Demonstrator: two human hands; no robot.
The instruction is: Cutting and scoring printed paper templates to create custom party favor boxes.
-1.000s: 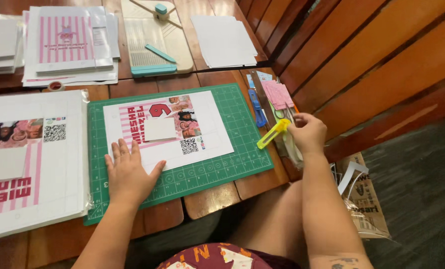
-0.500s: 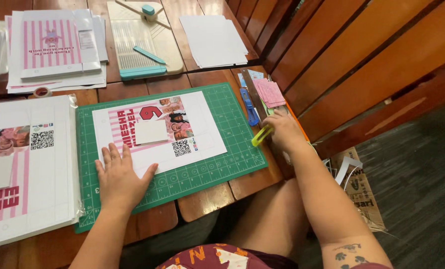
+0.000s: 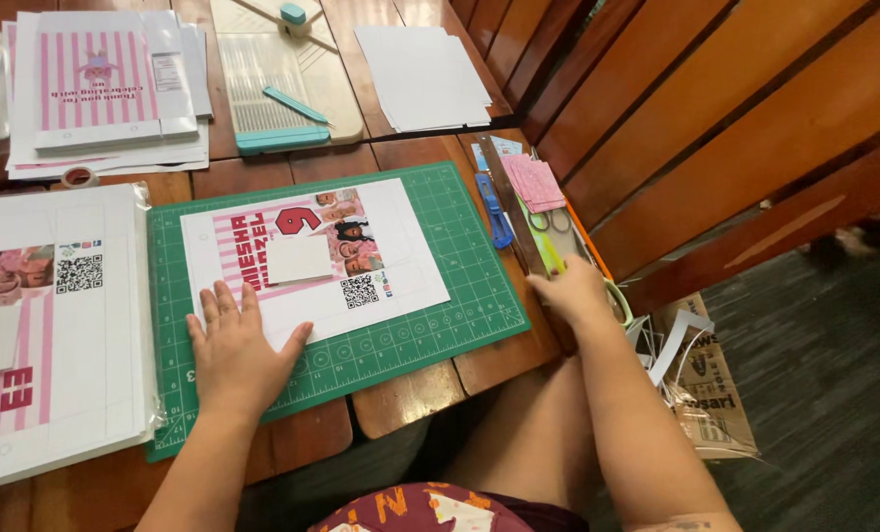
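Note:
My left hand lies flat, fingers spread, on the lower left corner of a white printed sheet with pink stripes and photos. The sheet rests on a green cutting mat. A small blank white card sits on the sheet's middle. My right hand is at the table's right edge, past the mat, closed around the lower end of a yellow-green cutter. The cutter lies low beside a metal ruler and scissors.
A blue knife and pink paper pieces lie right of the mat. A paper trimmer, white sheets and striped prints are at the back. More prints lie left. A scrap bag stands on the floor.
My right hand has lowered the yellow-green cutter from above the mat's edge down to the table's right edge beside the ruler. My left hand has stayed flat on the sheet.

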